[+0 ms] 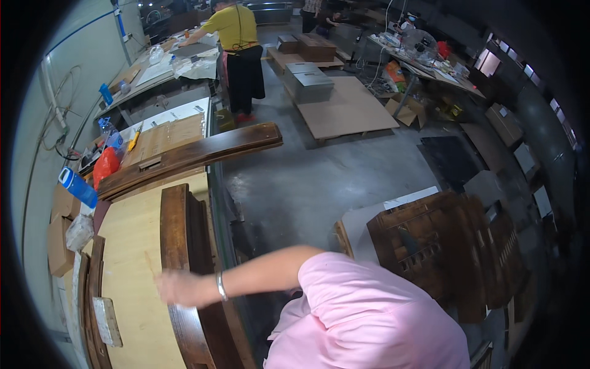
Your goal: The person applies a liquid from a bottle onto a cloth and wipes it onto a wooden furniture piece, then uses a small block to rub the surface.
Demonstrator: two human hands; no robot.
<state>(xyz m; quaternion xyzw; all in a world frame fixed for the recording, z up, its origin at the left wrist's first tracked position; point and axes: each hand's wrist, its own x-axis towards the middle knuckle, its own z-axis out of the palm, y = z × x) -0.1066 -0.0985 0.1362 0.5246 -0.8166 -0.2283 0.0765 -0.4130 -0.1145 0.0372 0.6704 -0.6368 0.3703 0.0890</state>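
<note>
My right hand (183, 289), smeared by motion, is over a dark brown wooden rail (176, 230) with a glossy finish. The arm crosses from the right, in a pink sleeve with a silver bracelet at the wrist. The finger pose is too blurred to read, and I cannot tell whether anything is held. A similar dark piece (198, 227) stands close along the rail's right side. Both rest on a pale wooden board (130, 246). To the left of the hand is a worn whitish block (107, 321), beside narrow brown strips (95, 277). My left hand is out of view.
A long dark board (203, 147) lies across the bench's far part, its right end overhanging. A blue bottle (78, 187) and red bag (106, 166) stand at left. Carved brown panels (424, 240) are at right. A person in yellow (233, 29) works at a far table.
</note>
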